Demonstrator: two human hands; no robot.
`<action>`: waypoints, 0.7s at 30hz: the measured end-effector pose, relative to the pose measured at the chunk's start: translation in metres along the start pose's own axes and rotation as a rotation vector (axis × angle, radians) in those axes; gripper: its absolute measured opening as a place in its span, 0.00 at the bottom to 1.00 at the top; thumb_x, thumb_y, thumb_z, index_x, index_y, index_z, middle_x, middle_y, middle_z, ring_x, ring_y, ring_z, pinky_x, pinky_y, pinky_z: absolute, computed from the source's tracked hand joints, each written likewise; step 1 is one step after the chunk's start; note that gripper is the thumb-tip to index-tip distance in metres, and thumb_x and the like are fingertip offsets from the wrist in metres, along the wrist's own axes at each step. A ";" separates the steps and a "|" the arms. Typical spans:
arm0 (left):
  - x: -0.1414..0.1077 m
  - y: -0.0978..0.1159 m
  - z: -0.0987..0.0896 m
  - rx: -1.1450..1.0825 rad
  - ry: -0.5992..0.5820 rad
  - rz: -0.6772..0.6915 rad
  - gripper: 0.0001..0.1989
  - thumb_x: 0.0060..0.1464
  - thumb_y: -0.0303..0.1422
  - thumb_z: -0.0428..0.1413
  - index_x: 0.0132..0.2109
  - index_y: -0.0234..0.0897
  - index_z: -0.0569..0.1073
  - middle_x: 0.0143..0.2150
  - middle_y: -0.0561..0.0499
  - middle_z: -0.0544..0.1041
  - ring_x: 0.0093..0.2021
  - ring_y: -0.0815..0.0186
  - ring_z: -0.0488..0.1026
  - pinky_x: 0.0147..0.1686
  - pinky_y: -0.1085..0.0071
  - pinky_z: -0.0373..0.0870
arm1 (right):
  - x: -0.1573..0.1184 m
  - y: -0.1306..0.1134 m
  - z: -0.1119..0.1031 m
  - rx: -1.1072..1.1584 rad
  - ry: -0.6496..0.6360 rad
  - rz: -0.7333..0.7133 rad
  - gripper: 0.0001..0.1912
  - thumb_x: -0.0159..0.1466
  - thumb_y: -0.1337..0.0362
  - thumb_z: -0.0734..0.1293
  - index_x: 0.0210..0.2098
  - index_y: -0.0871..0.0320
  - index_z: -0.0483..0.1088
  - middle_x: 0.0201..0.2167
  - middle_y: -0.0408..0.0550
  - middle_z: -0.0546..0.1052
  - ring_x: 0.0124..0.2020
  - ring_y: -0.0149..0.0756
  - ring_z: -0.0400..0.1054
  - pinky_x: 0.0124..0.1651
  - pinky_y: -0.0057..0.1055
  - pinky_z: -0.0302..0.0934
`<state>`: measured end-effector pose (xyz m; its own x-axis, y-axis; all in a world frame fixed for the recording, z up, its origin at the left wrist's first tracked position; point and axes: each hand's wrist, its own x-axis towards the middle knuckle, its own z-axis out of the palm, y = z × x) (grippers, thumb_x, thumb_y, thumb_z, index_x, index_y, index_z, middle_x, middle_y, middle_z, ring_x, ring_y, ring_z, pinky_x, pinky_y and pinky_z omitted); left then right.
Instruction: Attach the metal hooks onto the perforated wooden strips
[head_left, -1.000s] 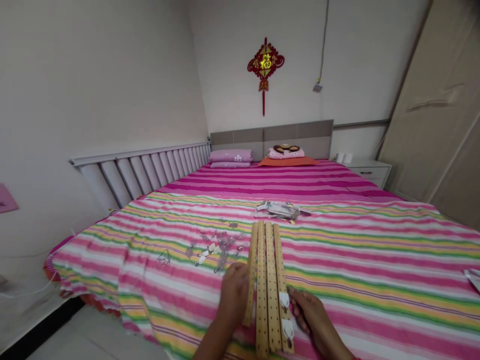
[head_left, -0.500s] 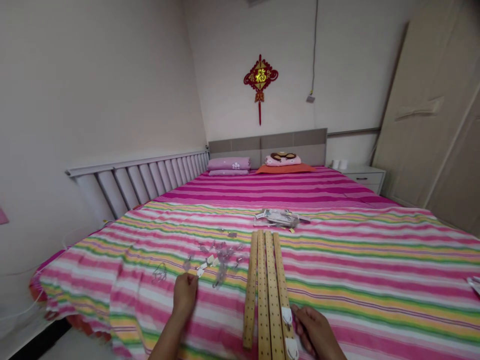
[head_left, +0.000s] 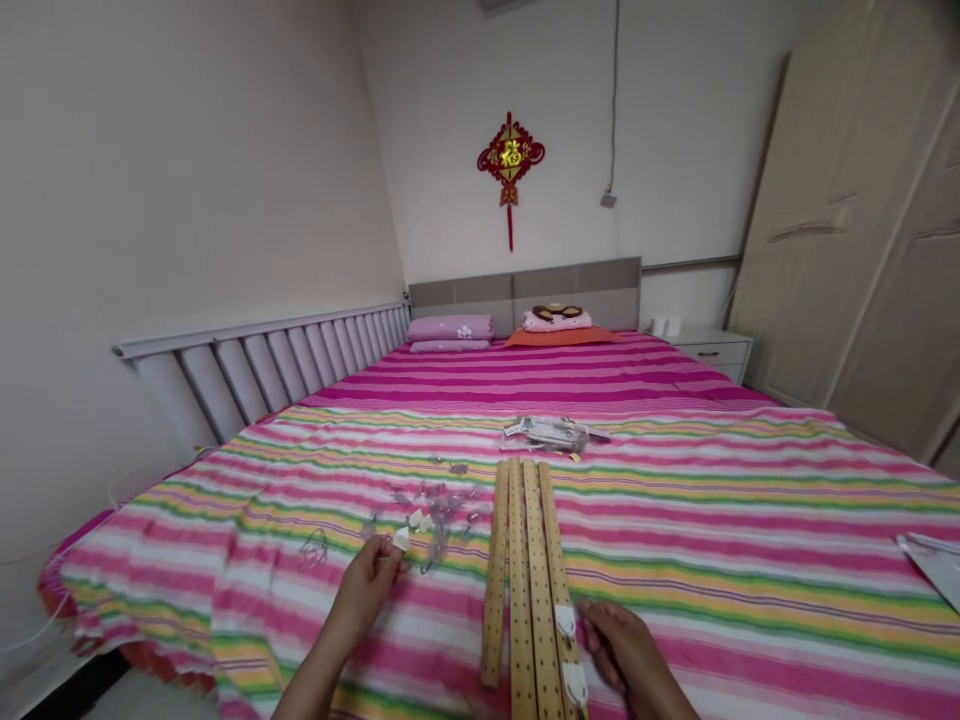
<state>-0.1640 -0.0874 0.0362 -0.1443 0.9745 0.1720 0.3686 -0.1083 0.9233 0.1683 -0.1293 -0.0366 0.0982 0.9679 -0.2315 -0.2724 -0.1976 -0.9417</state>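
Four perforated wooden strips (head_left: 536,590) lie side by side on the striped bedspread. Two white tags rest on the rightmost strip, an upper tag (head_left: 565,620) and a lower tag (head_left: 576,685). My left hand (head_left: 367,580) pinches a white tag (head_left: 401,539) between thumb and fingertips, beside a loose group of small clear bags (head_left: 448,503) and more white tags (head_left: 421,519). Just right of the strips, my right hand (head_left: 626,645) has its fingers curled near the upper tag; what its fingertips hold, if anything, is too small to make out.
Beyond the strips lies a clear plastic package (head_left: 551,433). A tangled thin wire or cord (head_left: 313,548) is at the left. A white packet (head_left: 934,565) sits at the right edge. Pillows (head_left: 451,329) and a railing (head_left: 262,365) stand farther back.
My left hand has closed on a white tag and lifted it slightly. My right hand stays beside the strips. The view has shifted a little to the right.
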 end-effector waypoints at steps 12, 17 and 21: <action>-0.070 0.071 0.105 0.316 -0.319 0.501 0.07 0.56 0.30 0.47 0.30 0.39 0.66 0.33 0.49 0.71 0.34 0.66 0.70 0.35 0.71 0.68 | -0.038 -0.056 0.032 -0.044 -0.144 -0.157 0.22 0.46 0.47 0.73 0.21 0.58 0.65 0.12 0.33 0.61 0.10 0.19 0.46 0.14 0.23 0.36; -0.077 0.075 0.127 0.354 -0.391 0.652 0.09 0.55 0.24 0.47 0.36 0.40 0.69 0.38 0.46 0.73 0.38 0.65 0.73 0.39 0.70 0.71 | -0.043 -0.066 0.029 -0.096 -0.091 -0.230 0.22 0.43 0.49 0.75 0.20 0.58 0.64 0.12 0.33 0.61 0.13 0.21 0.49 0.16 0.22 0.41; -0.081 0.077 0.137 0.350 -0.395 0.723 0.12 0.53 0.21 0.46 0.39 0.39 0.69 0.39 0.46 0.73 0.39 0.65 0.74 0.40 0.71 0.72 | -0.041 -0.064 0.027 -0.091 -0.085 -0.230 0.23 0.40 0.49 0.76 0.19 0.58 0.64 0.13 0.34 0.62 0.15 0.22 0.50 0.17 0.22 0.42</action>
<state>0.0018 -0.1472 0.0460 0.5347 0.6952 0.4804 0.5156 -0.7188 0.4664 0.1561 -0.1523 0.0396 0.0658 0.9978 0.0090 -0.1646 0.0197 -0.9862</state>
